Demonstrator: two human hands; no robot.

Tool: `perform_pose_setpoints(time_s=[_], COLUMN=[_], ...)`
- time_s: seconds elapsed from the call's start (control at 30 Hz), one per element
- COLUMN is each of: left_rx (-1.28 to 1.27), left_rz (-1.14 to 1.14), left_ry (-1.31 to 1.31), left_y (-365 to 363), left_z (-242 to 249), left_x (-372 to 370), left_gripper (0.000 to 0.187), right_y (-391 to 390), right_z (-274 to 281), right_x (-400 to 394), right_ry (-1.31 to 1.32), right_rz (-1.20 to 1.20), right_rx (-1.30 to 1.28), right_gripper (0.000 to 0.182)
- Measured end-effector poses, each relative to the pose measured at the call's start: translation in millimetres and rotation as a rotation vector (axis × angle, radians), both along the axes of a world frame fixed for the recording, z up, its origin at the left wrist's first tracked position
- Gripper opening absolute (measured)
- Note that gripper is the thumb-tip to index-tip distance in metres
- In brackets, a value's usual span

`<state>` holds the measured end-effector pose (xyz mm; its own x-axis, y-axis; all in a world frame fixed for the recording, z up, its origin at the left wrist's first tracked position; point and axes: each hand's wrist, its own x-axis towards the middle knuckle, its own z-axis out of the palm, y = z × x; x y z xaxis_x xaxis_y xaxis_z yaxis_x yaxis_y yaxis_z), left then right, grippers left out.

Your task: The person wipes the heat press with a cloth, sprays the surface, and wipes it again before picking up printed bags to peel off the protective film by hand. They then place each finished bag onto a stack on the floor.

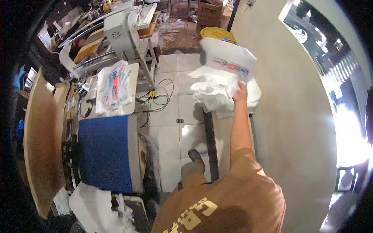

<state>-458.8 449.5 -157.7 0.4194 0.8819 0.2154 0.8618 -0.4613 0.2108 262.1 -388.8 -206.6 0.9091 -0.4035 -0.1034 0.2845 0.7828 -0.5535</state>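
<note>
My right hand (241,93) is closed on the near edge of a white plastic bag (229,56) with blue and red lettering. The bag is blurred and lifted at a tilt over a pile of white bags (211,91), whose loose edges are crumpled on the left side. That pile rests on a long, narrow bench (222,134) against the wall. Across the aisle, a stack of printed white bags (114,87) lies on a small table beside a grey press-like machine (118,35). My left hand is out of view.
A blue padded surface (105,153) is at the left, near a wooden board (44,143). Black cables (165,95) trail over the tiled floor. A yellow round lid (217,34) and a cardboard box (208,15) stand at the back. More white material (91,206) lies at lower left.
</note>
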Motion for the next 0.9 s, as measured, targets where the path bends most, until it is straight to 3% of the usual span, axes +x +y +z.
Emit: perform_pose_setpoints(time_s=[0.13,0.23,0.3,0.33,0.37,0.4,0.43,0.47,0.5,0.57,0.6,0.67,0.7,0.77,0.8,0.83,0.87,0.9], left_rx=[-0.093,-0.198,-0.415,-0.792,-0.789,-0.614,-0.426,-0.449,-0.447,-0.395,-0.441,-0.448,-0.454,-0.587,-0.602,-0.47,-0.499,-0.473], left_rz=[-0.033,0.042,0.067,-0.165,-0.161,-0.126,-0.089,-0.106,-0.105,-0.132,-0.189,-0.148,-0.115,-0.149,-0.148,-0.222,-0.226,-0.185], left_ry=[0.109,0.155,0.072,-0.669,-0.655,-0.29,0.066,0.051,0.057,0.29,0.209,0.175,0.145,-0.04,-0.075,-0.025,-0.271,-0.286], left_y=[-110.6,-186.2,-210.6,-209.7,-205.1,-215.6,-230.3,-237.4,-249.1,-272.6,-244.5,-255.1,-261.2,-239.5,-246.1,-272.2,-298.3,-304.5], left_z=[37.3,85.0,100.8,99.0,95.6,101.7,109.3,109.9,115.2,126.3,106.4,101.0,98.7,65.3,62.4,70.7,71.9,64.0], left_x=[70.0,146.2,173.1,173.9,171.4,193.2,216.7,229.5,249.6,283.1,259.4,265.9,265.8,248.9,250.0,263.5,275.4,267.7], left_gripper=[0.041,0.044,0.045,0.043,0.043,0.042,0.041,0.037,0.037,0.034,0.034,0.031,0.028,0.033,0.031,0.023,0.022,0.021], right_y=[-90.2,-128.3,-142.6,-157.1,-173.3,-180.0,-182.6,-181.9,-173.2,-149.4,-145.9,-144.7,-144.2,-154.0,-181.1,-192.8,-202.6,-200.3], right_z=[-99.0,-204.0,-278.5,-330.8,-373.1,-383.7,-386.5,-388.3,-380.1,-346.2,-326.5,-306.5,-302.8,-327.0,-379.4,-393.9,-403.7,-411.0], right_x=[40.7,58.6,67.2,71.5,71.9,71.7,75.5,78.4,77.7,72.7,70.8,61.8,55.3,47.5,47.0,46.0,32.3,16.9], right_ry=[0.162,0.397,0.499,0.571,0.634,0.648,0.686,0.71,0.716,0.763,0.764,1.062,1.063,1.023,1.195,1.367,1.337,1.237], right_rz=[-0.13,-0.101,-0.107,0.008,0.123,0.123,0.039,-0.048,-0.048,-0.176,-0.168,-0.017,-0.008,-0.067,-0.115,-0.16,-0.089,0.024], right_rx=[0.283,0.179,0.095,-0.159,-0.416,-0.411,-0.094,0.223,0.225,-0.016,-0.02,-0.572,-0.581,-0.545,-0.578,-0.592,-0.386,-0.369], right_gripper=[0.035,0.04,0.04,0.039,0.039,0.039,0.037,0.036,0.036,0.04,0.04,0.058,0.058,0.079,0.084,0.089,0.092,0.092])
